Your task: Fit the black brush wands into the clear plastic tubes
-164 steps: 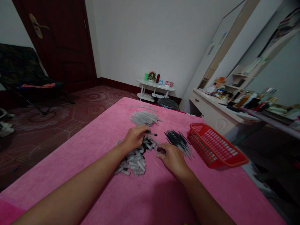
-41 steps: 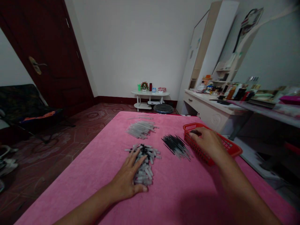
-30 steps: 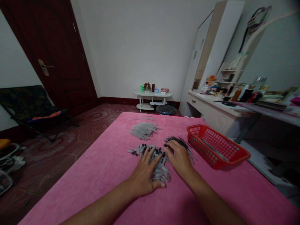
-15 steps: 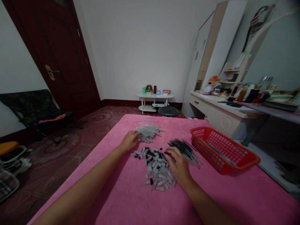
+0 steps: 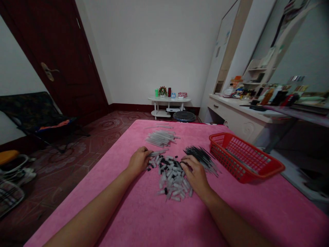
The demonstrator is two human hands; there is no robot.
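Observation:
My left hand (image 5: 139,160) is closed on a pale pen barrel (image 5: 159,151), a thin tube that sticks out to the right from its fingertips. Behind it lies a pile of similar pale barrels (image 5: 161,138). Between my hands is a heap of small translucent caps (image 5: 177,185), mixed with little black pieces (image 5: 162,166). My right hand (image 5: 195,173) rests at the heap's right edge, thumb and fingers pinched together; a small dark thing shows at the fingertips, too small to name. Right behind this hand lies a bundle of thin dark pen refills (image 5: 202,157).
A red plastic basket (image 5: 244,157) with long thin pieces inside stands at the right on the pink cloth (image 5: 138,212). Beyond are a round dark stool (image 5: 184,116) and a low white table (image 5: 169,99). A dressing table (image 5: 239,113) stands to the right, a folding chair (image 5: 33,109) to the left.
My left hand has come away from the barrel pile toward me, bringing a pale barrel to the heap's far left edge. The right hand stays by the heap. The view has tilted slightly.

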